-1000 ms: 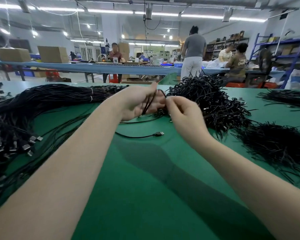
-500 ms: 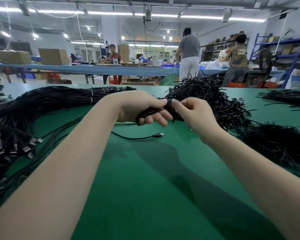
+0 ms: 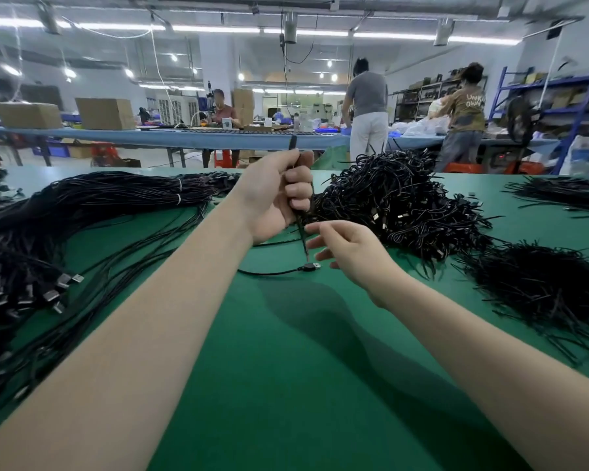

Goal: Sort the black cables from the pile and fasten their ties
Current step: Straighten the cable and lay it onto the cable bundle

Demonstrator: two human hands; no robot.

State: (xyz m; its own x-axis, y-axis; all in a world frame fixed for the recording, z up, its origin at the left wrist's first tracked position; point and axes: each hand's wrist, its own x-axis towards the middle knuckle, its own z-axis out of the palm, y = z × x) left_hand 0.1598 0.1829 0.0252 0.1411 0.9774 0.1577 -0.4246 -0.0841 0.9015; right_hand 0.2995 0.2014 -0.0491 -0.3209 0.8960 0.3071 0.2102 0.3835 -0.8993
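Head view: left hand (image 3: 279, 195) raised above the green desk (image 3: 320, 368), fingers curled round a folded black cable (image 3: 301, 232), held upright so that the doubled strands stay gathered and the tail hangs free toward 6 o'clock. Probably gripped this way to keep the coil from springing apart while a tie goes on. Right hand (image 3: 351, 253) just beside the hanging tail, at about 4 o'clock from the left hand, fingers spread and relaxed, holding nothing, seemingly poised to catch the loose end or the tie. Hard to say whether a fingertip touches the strand. Short black stub (image 3: 292, 141) poking up past the left thumb at 12 o'clock; whether cable loop or tie end cannot be told. Tie itself not made out, hidden in the fist if present. Loose cable with a USB plug (image 3: 312, 266) lying flat on the desk just below the hands. Tangled pile (image 3: 398, 198) at 2 o'clock, close enough for the right hand to draw from. Straight bundles (image 3: 99, 198) laid out at 9 to 10 o'clock, some banded with pale ties, plug ends (image 3: 62, 283) cut off by the left edge. Heap of thin black strips (image 3: 541, 287) at 3 o'clock, probably spare ties, too fine to confirm.
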